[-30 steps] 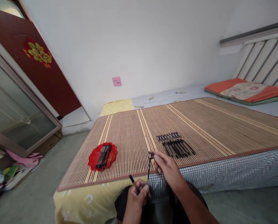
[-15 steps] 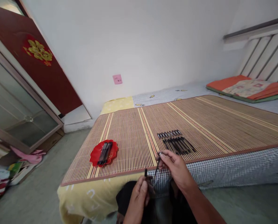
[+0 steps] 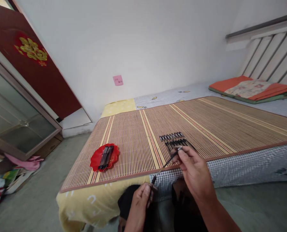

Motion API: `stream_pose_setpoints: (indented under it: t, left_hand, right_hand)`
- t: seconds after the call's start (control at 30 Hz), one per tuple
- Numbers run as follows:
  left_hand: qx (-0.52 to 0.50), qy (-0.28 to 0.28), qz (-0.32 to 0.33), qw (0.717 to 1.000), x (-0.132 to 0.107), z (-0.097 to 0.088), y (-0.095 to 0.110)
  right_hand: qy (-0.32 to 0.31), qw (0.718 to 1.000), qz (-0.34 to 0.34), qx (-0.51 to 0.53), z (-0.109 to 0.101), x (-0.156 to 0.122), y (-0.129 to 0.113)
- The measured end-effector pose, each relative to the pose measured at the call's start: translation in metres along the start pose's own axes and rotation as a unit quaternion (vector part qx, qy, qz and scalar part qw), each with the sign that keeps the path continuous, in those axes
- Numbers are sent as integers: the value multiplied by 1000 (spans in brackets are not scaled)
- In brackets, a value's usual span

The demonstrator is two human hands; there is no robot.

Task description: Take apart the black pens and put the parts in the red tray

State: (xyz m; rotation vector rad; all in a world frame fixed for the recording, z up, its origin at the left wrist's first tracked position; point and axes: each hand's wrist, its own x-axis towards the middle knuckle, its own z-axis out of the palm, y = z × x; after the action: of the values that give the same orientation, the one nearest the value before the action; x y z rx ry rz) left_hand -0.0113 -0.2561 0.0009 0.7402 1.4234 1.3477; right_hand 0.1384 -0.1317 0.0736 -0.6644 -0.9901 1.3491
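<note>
In the head view my left hand (image 3: pixel 141 196) grips a dark pen barrel (image 3: pixel 153 179), its upper end sticking out above the fingers. My right hand (image 3: pixel 191 164), to the right and higher, pinches a thin, dark pen refill (image 3: pixel 169 160) with a shiny piece at its top end. The refill slants down to the left, its pale tip close to the barrel's end; whether they touch I cannot tell. Behind my right hand, several black pen parts (image 3: pixel 171 137) lie in a row on the striped mat (image 3: pixel 129 138), partly hidden by the fingers.
A red scalloped dish (image 3: pixel 96 159) with several black pens (image 3: pixel 106 157) sits on the mat's left part. The mat covers a bed, with a yellow cloth (image 3: pixel 85 201) hanging over the front. A folded orange quilt (image 3: pixel 266 93) lies at the back right.
My right hand has moved right and up, tilting the refill from steep to slanted. My left hand has tipped the barrel's top to the right, towards the refill's tip. The view has shifted slightly.
</note>
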Motion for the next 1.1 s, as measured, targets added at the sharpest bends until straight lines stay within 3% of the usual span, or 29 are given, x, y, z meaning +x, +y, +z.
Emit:
stream_pose_setpoints:
  t: [0.43, 0.63, 0.87, 1.1]
  left_hand:
    - [15, -2, 3, 1000, -4, 2, 6]
    - [4, -32, 16, 999, -5, 0, 5]
    - [-7, -30, 25, 999, -6, 1, 4]
    - [-43, -35, 24, 998, -4, -2, 0]
  right_hand:
    - [-55, 997, -1, -55, -1, -4, 4]
    - [-64, 996, -5, -59, -6, 0, 6]
    - [-67, 993, -33, -95, -4, -7, -7]
    - [-185, 973, -26, -135, 7, -16, -13]
